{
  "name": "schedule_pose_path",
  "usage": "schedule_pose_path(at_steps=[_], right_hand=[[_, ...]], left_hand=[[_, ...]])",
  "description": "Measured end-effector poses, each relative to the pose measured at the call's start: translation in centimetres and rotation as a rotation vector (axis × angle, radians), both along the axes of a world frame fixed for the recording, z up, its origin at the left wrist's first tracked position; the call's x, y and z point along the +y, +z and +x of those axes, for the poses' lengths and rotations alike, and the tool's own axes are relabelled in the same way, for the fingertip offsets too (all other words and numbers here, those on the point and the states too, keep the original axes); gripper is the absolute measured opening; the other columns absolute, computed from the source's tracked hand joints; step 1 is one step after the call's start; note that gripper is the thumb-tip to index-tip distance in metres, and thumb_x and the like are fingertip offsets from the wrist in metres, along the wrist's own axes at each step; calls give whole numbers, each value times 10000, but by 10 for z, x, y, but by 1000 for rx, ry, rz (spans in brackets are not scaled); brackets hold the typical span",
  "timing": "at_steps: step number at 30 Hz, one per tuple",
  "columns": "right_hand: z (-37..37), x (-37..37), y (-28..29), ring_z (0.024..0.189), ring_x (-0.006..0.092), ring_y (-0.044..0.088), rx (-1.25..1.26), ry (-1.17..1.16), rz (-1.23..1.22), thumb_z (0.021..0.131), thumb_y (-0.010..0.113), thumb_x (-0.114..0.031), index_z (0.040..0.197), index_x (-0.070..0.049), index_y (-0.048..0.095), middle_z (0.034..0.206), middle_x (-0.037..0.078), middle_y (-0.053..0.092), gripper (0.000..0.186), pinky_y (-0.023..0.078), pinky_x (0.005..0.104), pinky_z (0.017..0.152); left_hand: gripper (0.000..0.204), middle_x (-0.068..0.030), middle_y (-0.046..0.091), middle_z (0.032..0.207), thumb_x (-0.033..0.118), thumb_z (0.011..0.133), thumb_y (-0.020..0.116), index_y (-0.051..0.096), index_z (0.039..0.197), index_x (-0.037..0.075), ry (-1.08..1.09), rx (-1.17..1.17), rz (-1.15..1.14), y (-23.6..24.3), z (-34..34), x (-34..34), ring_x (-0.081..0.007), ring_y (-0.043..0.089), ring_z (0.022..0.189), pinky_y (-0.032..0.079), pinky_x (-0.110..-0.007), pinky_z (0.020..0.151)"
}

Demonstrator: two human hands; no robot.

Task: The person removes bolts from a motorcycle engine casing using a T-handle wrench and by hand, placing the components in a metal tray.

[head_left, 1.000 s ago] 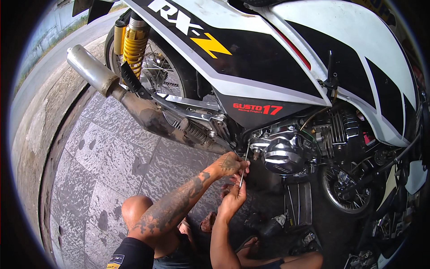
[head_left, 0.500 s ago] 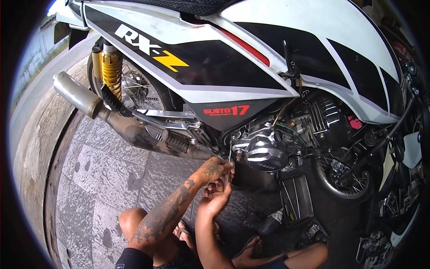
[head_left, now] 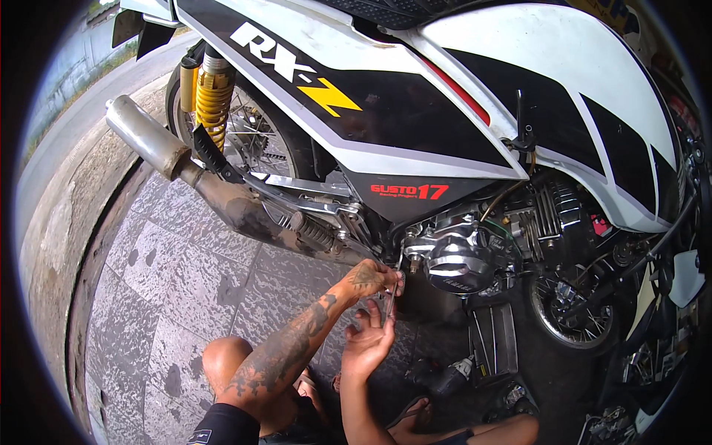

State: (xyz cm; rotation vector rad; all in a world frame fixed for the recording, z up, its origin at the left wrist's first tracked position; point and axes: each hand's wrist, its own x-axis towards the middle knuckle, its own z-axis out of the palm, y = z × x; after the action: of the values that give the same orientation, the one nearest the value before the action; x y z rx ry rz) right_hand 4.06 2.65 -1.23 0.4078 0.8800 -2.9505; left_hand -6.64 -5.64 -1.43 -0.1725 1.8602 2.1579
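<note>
Beside the engine of a white and black motorcycle (head_left: 445,148), my left hand (head_left: 374,278) is closed around a slim metal wrench (head_left: 391,302). The wrench's upper end reaches the area below and left of the shiny engine cover (head_left: 460,259); what it meets there is too small to make out. Just below, my right hand (head_left: 368,343) is palm up with its fingers apart. The base of its thumb and index finger lies against or close to the wrench's lower end. My left forearm is tattooed and crosses above my bent knee.
A long exhaust pipe (head_left: 245,215) runs left to its silver muffler (head_left: 144,137). Right of my hands lie a dark tray (head_left: 504,337) with long tools and a power drill (head_left: 445,374). Loose parts (head_left: 656,371) lie at the far right. Grey tiles (head_left: 178,304) cover the floor.
The fingers of my right hand have spread from around the wrench, and that hand sits a little lower from my left one. The whole view has shifted, moving the motorcycle rightward and down.
</note>
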Motion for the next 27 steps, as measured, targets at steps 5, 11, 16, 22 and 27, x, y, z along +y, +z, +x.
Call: schedule_pose_path(at_steps=[5, 11, 16, 22, 27], right_hand=[[-14, 9, -24, 658, 111, 482, 60, 177, -42, 927, 400, -507, 1073, -86, 511, 747, 2, 510, 460, 345, 200, 423], [-11, 5, -2, 629, 112, 500, -2, 116, 38, 934, 433, -459, 1051, -95, 504, 729, 2, 533, 389, 349, 200, 405], [-11, 3, -2, 624, 103, 538, 4, 73, 146, 950, 459, -329, 1072, -97, 504, 812, 31, 594, 266, 365, 195, 412], [-20, 12, -10, 572, 81, 519, 38, 60, 589, 960, 420, -168, 1211, -79, 491, 870, 43, 581, 276, 342, 183, 422], [-12, 13, -10, 544, 93, 491, -175, -33, 344, 958, 373, -210, 1203, -85, 474, 836, 32, 551, 293, 317, 185, 409]], left_hand=[[264, -36, 642, 679, 217, 895, 569, 665, 776, 2, -1, -11, 117, -2, -1, 3, -88, 557, 652, 443, -247, 641], [250, -68, 657, 730, 206, 905, 561, 655, 848, -18, 7, -9, 83, 0, -1, 0, -112, 593, 688, 463, -244, 675], [259, -63, 656, 710, 223, 906, 557, 659, 834, -4, 17, -32, 78, 10, 1, 5, -98, 582, 662, 458, -238, 642], [264, -63, 654, 694, 219, 904, 560, 660, 813, -7, 15, -62, 84, 15, 3, 5, -98, 583, 641, 463, -246, 620], [267, -58, 671, 762, 248, 903, 568, 676, 858, 8, -6, -30, 50, 10, 3, 6, -101, 599, 742, 457, -255, 733]])
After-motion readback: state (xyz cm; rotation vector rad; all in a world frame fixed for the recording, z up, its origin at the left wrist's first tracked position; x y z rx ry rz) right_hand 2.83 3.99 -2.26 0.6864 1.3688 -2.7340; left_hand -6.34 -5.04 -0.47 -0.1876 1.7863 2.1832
